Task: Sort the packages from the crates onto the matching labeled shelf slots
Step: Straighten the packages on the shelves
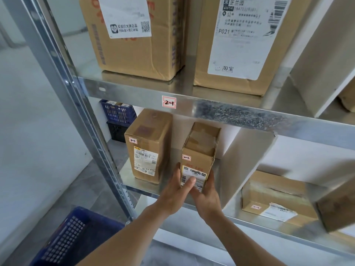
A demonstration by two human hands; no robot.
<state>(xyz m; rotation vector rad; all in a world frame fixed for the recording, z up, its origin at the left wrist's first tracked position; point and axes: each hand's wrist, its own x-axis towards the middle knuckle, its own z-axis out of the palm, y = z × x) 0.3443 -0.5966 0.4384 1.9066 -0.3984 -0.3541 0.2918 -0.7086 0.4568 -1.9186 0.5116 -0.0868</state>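
A small upright cardboard package [199,150] with a red "2-1" sticker stands on the metal shelf [126,179] under the slot label "2-1" [168,101]. My left hand [175,191] holds its lower left side, thumb across the white shipping label. My right hand [206,196] cups its lower right corner. A second, larger package [148,144] marked "2-1" stands just left of it in the same slot. A white divider [244,166] bounds the slot on the right.
Two big boxes [134,35] [244,45] sit on the shelf above. A flat box [276,200] lies in the slot to the right. A blue crate [75,237] sits at lower left, and stacked crates [118,114] stand behind the shelf. The steel upright [76,112] runs along the left.
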